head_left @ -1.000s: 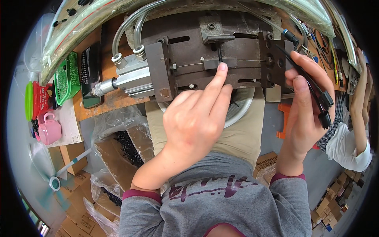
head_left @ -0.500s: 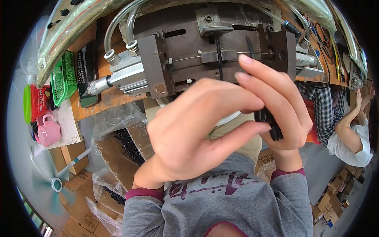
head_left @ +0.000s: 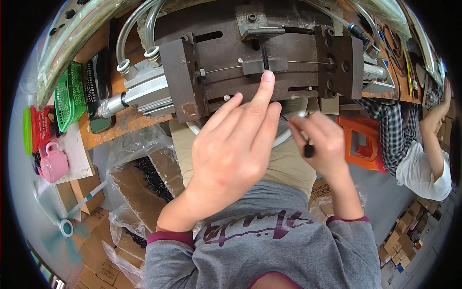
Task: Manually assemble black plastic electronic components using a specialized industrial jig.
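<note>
My left hand (head_left: 233, 139) lies palm down with its fingers stretched out. Its index fingertip touches the near end of a thin black rod (head_left: 265, 57), which sits between two small grey blocks (head_left: 278, 65) on a dark brown metal fixture (head_left: 216, 89). Nearer to me and to the right, my right hand (head_left: 323, 139) has its fingers curled closed. A short black piece (head_left: 308, 151) sticks out below its fingers, and a thin dark tip shows by the fingertips. The rest of what it holds is hidden.
A metal cylinder (head_left: 149, 89) with clear hoses flanks the fixture at left. Below stand an open carton (head_left: 127, 180) of black pieces and a turning fan (head_left: 66, 228). A green basket (head_left: 72, 96) and pink cup (head_left: 54, 164) are far left; an orange stool (head_left: 361, 139) and another person (head_left: 426, 173) are right.
My left hand has moved away from my right hand and stretched its fingers toward the fixture. My right hand has dropped nearer to me and curled closed; the black pieces it held are now mostly hidden.
</note>
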A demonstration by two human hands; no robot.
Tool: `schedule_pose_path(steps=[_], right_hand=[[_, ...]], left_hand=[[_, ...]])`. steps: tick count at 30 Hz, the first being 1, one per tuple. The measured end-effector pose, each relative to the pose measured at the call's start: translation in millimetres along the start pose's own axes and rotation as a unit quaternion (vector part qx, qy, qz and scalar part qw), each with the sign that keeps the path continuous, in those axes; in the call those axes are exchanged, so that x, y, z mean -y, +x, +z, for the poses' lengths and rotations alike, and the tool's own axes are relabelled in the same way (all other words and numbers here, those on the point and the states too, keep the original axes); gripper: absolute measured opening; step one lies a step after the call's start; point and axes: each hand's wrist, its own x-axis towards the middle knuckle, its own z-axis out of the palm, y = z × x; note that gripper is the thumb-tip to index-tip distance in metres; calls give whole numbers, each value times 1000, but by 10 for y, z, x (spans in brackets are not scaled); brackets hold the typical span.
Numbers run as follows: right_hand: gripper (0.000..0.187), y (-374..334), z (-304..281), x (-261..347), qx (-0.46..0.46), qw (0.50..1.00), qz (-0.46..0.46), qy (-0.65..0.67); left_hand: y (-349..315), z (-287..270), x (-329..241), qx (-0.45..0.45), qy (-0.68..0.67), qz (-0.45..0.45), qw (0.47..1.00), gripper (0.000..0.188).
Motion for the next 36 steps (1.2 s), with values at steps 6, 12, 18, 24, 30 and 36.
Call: schedule_pose_path(steps=[6,12,18,24,30,36], right_hand=[[30,-301,794,-574,149,950,273,18],[46,-502,1662,-1117,150,945,278,-86],[34,-406,1063,-798,181,910,363,84],[31,-474,106,-63,131,940,138,282],[29,-473,-38,197,44,911,1,410],[29,-417,-96,286,45,912,-34,406]], left_hand=[[83,16,28,3,48,-1,999,25],[102,-19,-45,36,62,-31,997,23],[90,-51,-3,33,33,-28,999,23],[-379,-76,3,43,-212,-139,967,17],[-625,48,0,103,-569,-490,652,17],[-686,33,38,83,-633,-457,619,18]])
